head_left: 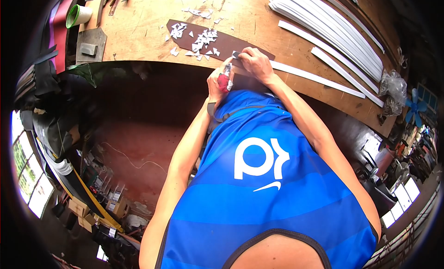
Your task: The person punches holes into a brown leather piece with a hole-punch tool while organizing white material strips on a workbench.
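My left hand [219, 84] is closed at the table's front edge, around something with red and silvery-white parts [225, 82] whose kind I cannot make out. Just right of it, my right hand [255, 64] presses its fingers together over the end of a long white strip [319, 79]. A small dark grey piece [236, 54] shows at those fingertips. Both hands are close together, beside a dark brown board [226, 46] lying flat on the table. Small white triangular offcuts [203, 40] are scattered on the board and around it.
The wooden table [143, 23] spans the top. A stack of white strips [328, 30] lies at the right, with a crumpled clear plastic bag [393, 90] near its end. A green-rimmed cup [77, 16] and a grey block [88, 49] stand at the left.
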The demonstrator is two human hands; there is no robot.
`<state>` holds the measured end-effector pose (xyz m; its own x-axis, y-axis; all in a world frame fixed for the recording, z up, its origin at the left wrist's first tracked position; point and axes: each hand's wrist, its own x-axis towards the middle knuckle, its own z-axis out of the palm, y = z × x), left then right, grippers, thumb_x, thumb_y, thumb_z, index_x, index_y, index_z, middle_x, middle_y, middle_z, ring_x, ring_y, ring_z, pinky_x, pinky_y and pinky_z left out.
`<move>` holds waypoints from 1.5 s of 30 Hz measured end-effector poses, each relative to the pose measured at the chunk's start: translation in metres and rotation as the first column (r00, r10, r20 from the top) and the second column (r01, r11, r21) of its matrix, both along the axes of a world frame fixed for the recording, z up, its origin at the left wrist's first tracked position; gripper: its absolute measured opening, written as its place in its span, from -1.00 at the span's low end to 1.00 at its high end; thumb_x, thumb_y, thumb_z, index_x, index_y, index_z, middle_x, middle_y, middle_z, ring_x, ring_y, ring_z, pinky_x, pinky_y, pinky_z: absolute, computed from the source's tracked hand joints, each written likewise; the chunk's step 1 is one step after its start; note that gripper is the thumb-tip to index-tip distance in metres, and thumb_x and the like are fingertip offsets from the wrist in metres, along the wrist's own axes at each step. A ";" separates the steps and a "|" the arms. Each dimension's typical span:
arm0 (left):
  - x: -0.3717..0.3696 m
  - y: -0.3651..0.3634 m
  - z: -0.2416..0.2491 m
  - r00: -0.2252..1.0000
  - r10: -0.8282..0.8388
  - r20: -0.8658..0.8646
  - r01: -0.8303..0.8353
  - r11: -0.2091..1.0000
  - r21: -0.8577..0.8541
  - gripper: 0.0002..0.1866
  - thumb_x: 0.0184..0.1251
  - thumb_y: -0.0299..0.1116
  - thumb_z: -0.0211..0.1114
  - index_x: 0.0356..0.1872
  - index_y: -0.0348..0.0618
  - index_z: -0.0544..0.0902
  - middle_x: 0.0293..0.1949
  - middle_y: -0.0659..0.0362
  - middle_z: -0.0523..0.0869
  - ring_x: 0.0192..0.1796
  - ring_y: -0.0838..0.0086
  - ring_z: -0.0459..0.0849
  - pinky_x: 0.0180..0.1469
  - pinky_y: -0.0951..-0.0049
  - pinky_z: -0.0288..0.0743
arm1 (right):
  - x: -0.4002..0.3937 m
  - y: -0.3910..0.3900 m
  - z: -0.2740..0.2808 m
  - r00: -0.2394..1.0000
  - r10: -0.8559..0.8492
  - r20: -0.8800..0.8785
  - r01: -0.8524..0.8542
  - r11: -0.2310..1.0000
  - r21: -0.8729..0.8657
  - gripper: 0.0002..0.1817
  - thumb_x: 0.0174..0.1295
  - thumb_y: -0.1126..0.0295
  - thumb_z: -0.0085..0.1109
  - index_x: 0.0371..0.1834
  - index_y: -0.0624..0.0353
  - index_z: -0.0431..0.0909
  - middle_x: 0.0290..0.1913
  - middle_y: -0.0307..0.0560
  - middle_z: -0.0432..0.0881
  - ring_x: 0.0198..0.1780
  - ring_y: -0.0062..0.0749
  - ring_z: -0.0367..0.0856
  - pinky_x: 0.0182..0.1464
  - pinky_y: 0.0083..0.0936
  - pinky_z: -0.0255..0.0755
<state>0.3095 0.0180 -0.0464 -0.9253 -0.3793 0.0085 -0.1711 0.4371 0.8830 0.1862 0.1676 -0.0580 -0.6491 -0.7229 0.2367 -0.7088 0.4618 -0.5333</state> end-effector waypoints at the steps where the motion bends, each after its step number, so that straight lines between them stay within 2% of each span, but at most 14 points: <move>1: 0.000 -0.001 0.000 1.000 -0.002 0.010 0.002 1.000 0.000 -0.62 0.43 -0.35 0.31 0.23 -0.07 0.64 -0.35 -0.09 0.71 -0.37 0.18 0.69 -0.27 0.28 0.56 | 0.000 0.000 0.000 1.000 -0.004 0.005 0.004 1.000 0.000 -0.86 0.16 0.46 0.28 -0.21 0.10 0.68 -0.17 -0.17 0.64 -0.14 -0.21 0.65 -0.11 -0.35 0.59; 2: 0.001 -0.001 0.001 1.000 -0.004 0.020 0.004 1.000 0.001 -0.67 0.46 -0.38 0.30 0.19 -0.15 0.67 -0.32 -0.06 0.73 -0.38 0.35 0.70 -0.27 0.40 0.57 | 0.000 0.000 0.000 1.000 -0.006 0.011 0.006 1.000 0.001 -0.87 0.16 0.46 0.28 -0.22 0.10 0.68 -0.18 -0.17 0.64 -0.14 -0.21 0.65 -0.11 -0.34 0.59; 9: 0.001 0.000 -0.001 1.000 0.008 0.021 -0.009 0.999 0.046 -0.67 0.46 -0.39 0.30 0.20 -0.15 0.67 -0.32 -0.05 0.73 -0.38 0.38 0.69 -0.24 0.42 0.58 | 0.001 0.000 -0.004 0.997 -0.040 0.059 0.041 0.999 -0.024 -0.84 0.12 0.46 0.32 -0.21 0.08 0.69 -0.16 -0.18 0.65 -0.12 -0.20 0.67 -0.10 -0.32 0.61; 11: 0.000 0.002 -0.003 1.000 0.000 0.004 0.000 1.000 0.006 -0.58 0.38 -0.34 0.33 0.27 0.03 0.63 -0.37 -0.10 0.70 -0.35 0.01 0.70 -0.27 0.16 0.57 | 0.002 -0.001 -0.004 0.995 -0.059 0.075 0.059 0.998 0.001 -0.83 0.11 0.46 0.34 -0.21 0.06 0.70 -0.15 -0.20 0.66 -0.11 -0.20 0.67 -0.10 -0.32 0.62; 12: 0.000 0.002 0.000 1.000 0.001 0.005 -0.001 1.000 0.006 -0.58 0.38 -0.34 0.33 0.27 0.03 0.63 -0.37 -0.10 0.70 -0.35 0.01 0.70 -0.27 0.16 0.57 | 0.002 -0.001 -0.004 0.995 -0.058 0.076 0.059 0.998 0.001 -0.83 0.11 0.46 0.34 -0.21 0.06 0.70 -0.15 -0.20 0.66 -0.11 -0.20 0.67 -0.10 -0.32 0.62; 14: -0.001 0.002 0.008 0.999 -0.023 0.040 0.025 0.998 -0.051 -0.65 0.45 -0.37 0.31 0.22 -0.13 0.66 -0.37 -0.04 0.70 -0.41 0.34 0.68 -0.28 0.36 0.57 | 0.003 -0.001 -0.003 0.995 -0.071 0.072 0.071 0.998 0.002 -0.83 0.10 0.45 0.36 -0.21 0.05 0.71 -0.14 -0.22 0.67 -0.10 -0.21 0.68 -0.11 -0.32 0.63; 15: -0.001 0.002 0.007 0.999 -0.023 0.041 0.025 0.998 -0.051 -0.65 0.45 -0.37 0.31 0.22 -0.13 0.66 -0.37 -0.04 0.70 -0.41 0.34 0.68 -0.28 0.36 0.57 | 0.003 -0.001 -0.004 0.995 -0.070 0.072 0.071 0.998 0.002 -0.83 0.10 0.45 0.36 -0.21 0.05 0.71 -0.14 -0.22 0.67 -0.10 -0.21 0.68 -0.11 -0.32 0.63; 17: 0.000 0.001 0.007 0.998 -0.017 0.053 0.020 0.998 -0.053 -0.57 0.37 -0.34 0.35 0.27 0.05 0.62 -0.41 -0.07 0.69 -0.37 0.06 0.69 -0.29 0.16 0.56 | 0.003 -0.001 -0.004 0.995 -0.069 0.068 0.068 0.998 0.019 -0.83 0.09 0.44 0.37 -0.22 0.05 0.72 -0.12 -0.23 0.68 -0.09 -0.23 0.69 -0.11 -0.34 0.63; 23: -0.002 0.004 -0.005 0.998 -0.040 -0.043 0.034 0.989 -0.142 -0.56 0.34 -0.33 0.36 0.25 0.10 0.63 -0.45 -0.02 0.66 -0.41 0.08 0.66 -0.31 0.16 0.54 | 0.003 0.001 -0.004 0.998 -0.061 0.036 0.059 0.997 0.042 -0.82 0.10 0.42 0.37 -0.20 0.03 0.72 -0.12 -0.25 0.69 -0.08 -0.27 0.69 -0.12 -0.36 0.64; 27: -0.001 0.004 -0.001 0.999 -0.039 0.009 0.040 0.989 -0.141 -0.55 0.33 -0.33 0.36 0.26 0.12 0.63 -0.44 -0.01 0.66 -0.40 0.08 0.66 -0.31 0.16 0.53 | 0.001 0.006 -0.001 0.996 -0.047 0.070 0.044 0.998 0.051 -0.80 0.11 0.42 0.36 -0.17 0.04 0.71 -0.11 -0.21 0.67 -0.06 -0.24 0.68 -0.10 -0.35 0.62; 30: 0.000 0.002 0.005 0.997 -0.051 0.052 0.060 0.978 -0.198 -0.66 0.44 -0.30 0.30 0.20 -0.04 0.68 -0.34 -0.07 0.72 -0.38 0.13 0.68 -0.25 0.28 0.57 | 0.000 0.013 0.005 0.999 -0.019 0.048 0.018 1.000 0.024 -0.76 0.09 0.46 0.34 -0.13 0.06 0.69 -0.12 -0.14 0.62 -0.06 -0.19 0.65 -0.06 -0.32 0.60; 33: 0.001 0.003 0.004 0.998 -0.048 0.044 0.055 0.983 -0.177 -0.65 0.43 -0.30 0.31 0.20 -0.02 0.68 -0.36 -0.08 0.71 -0.39 0.10 0.67 -0.25 0.26 0.56 | -0.001 0.020 0.009 0.998 -0.002 0.060 -0.004 0.994 0.106 -0.69 0.04 0.48 0.31 -0.09 0.07 0.67 -0.14 -0.07 0.54 -0.05 -0.17 0.59 0.00 -0.31 0.55; 35: 0.002 0.002 0.000 0.997 -0.068 0.047 0.073 0.990 -0.122 -0.51 0.33 -0.31 0.35 0.31 0.15 0.59 -0.40 -0.03 0.68 -0.37 0.04 0.66 -0.27 0.11 0.53 | -0.001 0.021 0.009 0.998 0.012 0.064 -0.020 0.991 0.130 -0.64 0.00 0.49 0.31 -0.05 0.04 0.67 -0.17 -0.06 0.52 -0.05 -0.16 0.57 0.01 -0.29 0.53; 45: 0.002 0.001 0.005 0.994 -0.056 0.090 0.064 0.994 -0.086 -0.53 0.35 -0.30 0.35 0.30 0.13 0.60 -0.37 -0.05 0.70 -0.35 0.03 0.66 -0.25 0.12 0.52 | -0.002 0.021 0.007 0.999 0.014 0.045 -0.020 0.989 0.147 -0.62 0.02 0.46 0.31 -0.02 0.02 0.68 -0.17 -0.07 0.54 -0.06 -0.18 0.58 0.00 -0.28 0.54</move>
